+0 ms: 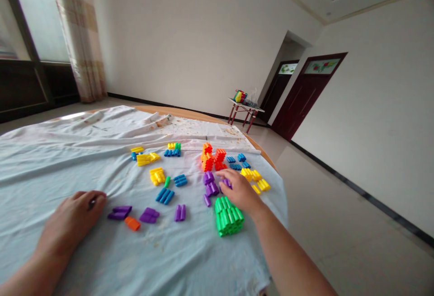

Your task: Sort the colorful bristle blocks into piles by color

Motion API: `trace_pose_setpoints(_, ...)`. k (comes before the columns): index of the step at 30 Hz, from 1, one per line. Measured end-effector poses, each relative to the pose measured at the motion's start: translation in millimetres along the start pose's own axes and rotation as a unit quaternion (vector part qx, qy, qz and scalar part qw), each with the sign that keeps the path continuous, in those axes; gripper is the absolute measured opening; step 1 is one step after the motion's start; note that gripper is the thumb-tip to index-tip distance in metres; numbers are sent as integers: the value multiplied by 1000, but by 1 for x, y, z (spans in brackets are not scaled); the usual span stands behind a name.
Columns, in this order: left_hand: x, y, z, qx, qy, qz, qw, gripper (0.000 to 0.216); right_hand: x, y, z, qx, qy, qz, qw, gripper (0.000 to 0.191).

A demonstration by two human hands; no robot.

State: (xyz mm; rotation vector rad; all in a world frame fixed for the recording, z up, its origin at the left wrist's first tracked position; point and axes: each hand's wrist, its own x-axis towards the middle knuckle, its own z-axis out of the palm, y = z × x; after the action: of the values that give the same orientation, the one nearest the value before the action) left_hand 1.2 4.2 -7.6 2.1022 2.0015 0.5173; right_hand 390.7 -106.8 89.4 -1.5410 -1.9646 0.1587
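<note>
My right hand (239,190) reaches over the right part of the table, thumb and forefinger apart around small purple plastic tubes (226,184). Contact with them is unclear. Left of its fingertips stand stacked purple tubes (210,185), and a loose purple tube (207,200) lies just below. A block of joined green tubes (229,217) sits under my right wrist. At the left, my left hand (76,212) rests on the cloth with its fingers curled in and nothing visible in them. Near it lie joined purple tubes (120,212) and an orange tube (132,223).
Orange stacks (207,157), blue tubes (235,166) and yellow tubes (260,183) lie beyond and right of my right hand. Mid-table are blue tubes (165,196), yellow tubes (157,176) and purple pairs (180,213). The cloth (135,269) is wrinkled. A small table (247,106) stands behind.
</note>
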Motion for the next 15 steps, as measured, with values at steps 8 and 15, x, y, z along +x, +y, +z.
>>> trace_pose_setpoints(8,-4,0,-1,-5,9,-3,1000,50,-13,-66,86,-17,-114,-55,992,35)
trace_pose_setpoints(15,-6,4,-7,-18,-1,6,1000,50,-11,-50,108,-57,-157,-6,986,33)
